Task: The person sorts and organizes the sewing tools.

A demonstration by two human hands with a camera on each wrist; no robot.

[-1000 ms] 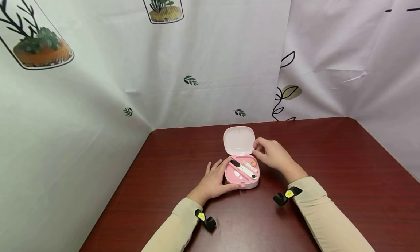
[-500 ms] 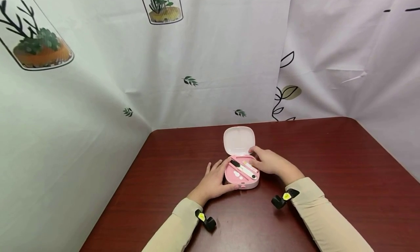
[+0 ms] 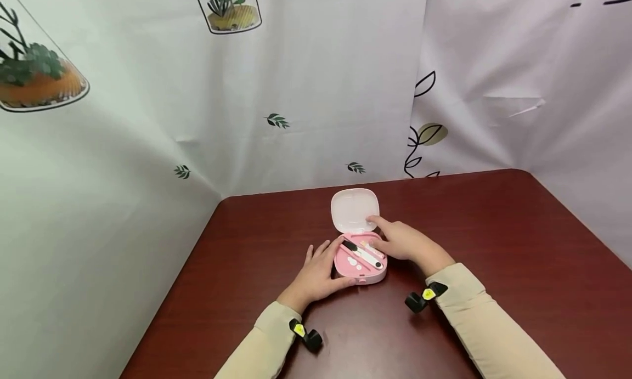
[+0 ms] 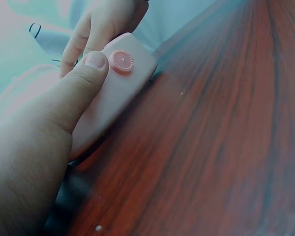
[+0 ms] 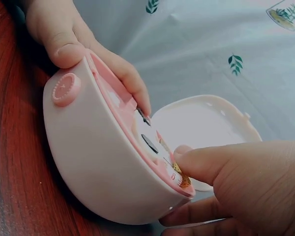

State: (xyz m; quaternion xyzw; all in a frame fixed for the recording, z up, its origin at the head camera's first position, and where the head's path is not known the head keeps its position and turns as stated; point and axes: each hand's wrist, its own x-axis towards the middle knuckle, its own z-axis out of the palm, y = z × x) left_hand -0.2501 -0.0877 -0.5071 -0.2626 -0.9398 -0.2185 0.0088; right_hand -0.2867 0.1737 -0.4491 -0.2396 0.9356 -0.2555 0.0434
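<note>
A small pink-and-white case (image 3: 373,278) stands on the table with its pale lid (image 3: 351,209) swung back. In its pink inside lie a slim white tool (image 3: 371,258) with a black end and some smaller white pieces. My left hand (image 3: 313,276) holds the case at its left side, thumb by the round pink button (image 4: 122,61) and fingers along the rim. Over the right side of the case is my right hand (image 3: 404,241). Its thumb touches a small gold-coloured piece (image 5: 186,181) inside, and its forefinger reaches to the lid. The right palm is hidden.
The dark red wooden table (image 3: 257,236) extends around the case. Behind and to the left hangs a white cloth (image 3: 316,83) printed with leaves and plant jars. Each sleeve carries a small black wrist camera (image 3: 313,340).
My right hand has moved left from beside the lid, and its thumb is now inside the case, over the round orange piece. My left hand keeps its hold. The head view has shifted slightly.
</note>
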